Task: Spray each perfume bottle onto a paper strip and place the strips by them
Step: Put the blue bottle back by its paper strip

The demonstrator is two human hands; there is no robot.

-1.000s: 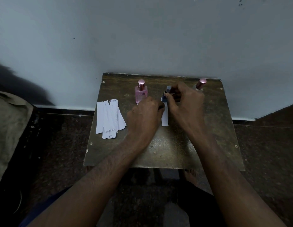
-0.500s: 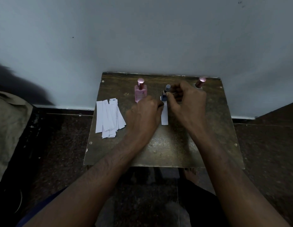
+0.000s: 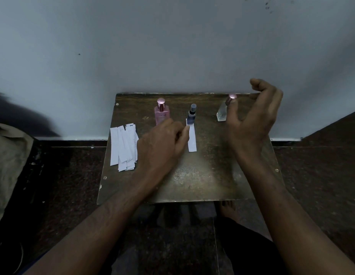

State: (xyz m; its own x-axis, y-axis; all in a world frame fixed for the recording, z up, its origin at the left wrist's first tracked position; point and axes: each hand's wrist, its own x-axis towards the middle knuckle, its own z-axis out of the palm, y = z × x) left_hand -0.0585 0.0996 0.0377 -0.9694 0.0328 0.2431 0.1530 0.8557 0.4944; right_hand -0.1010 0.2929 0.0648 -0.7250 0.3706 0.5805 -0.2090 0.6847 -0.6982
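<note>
Three perfume bottles stand in a row at the back of the small table [image 3: 202,181]: a pink bottle [image 3: 161,114] on the left, a slim dark blue bottle [image 3: 191,115] in the middle, a clear bottle with a pink cap [image 3: 222,112] on the right. One white paper strip [image 3: 192,138] lies flat in front of the blue bottle. My left hand [image 3: 162,143] rests on the table, its fingertips touching that strip's left edge. My right hand [image 3: 252,118] hovers with loosely spread fingers beside the clear bottle, thumb near its cap, holding nothing.
A loose pile of white paper strips [image 3: 124,146] lies at the table's left side. A grey wall [image 3: 172,46] stands right behind the table. Dark floor surrounds it, and a beige cloth [image 3: 8,165] lies at the far left. A bare foot [image 3: 228,209] shows under the table's front edge.
My right hand has let go of the blue bottle and moved right and up towards the clear bottle. My left hand stays at the strip.
</note>
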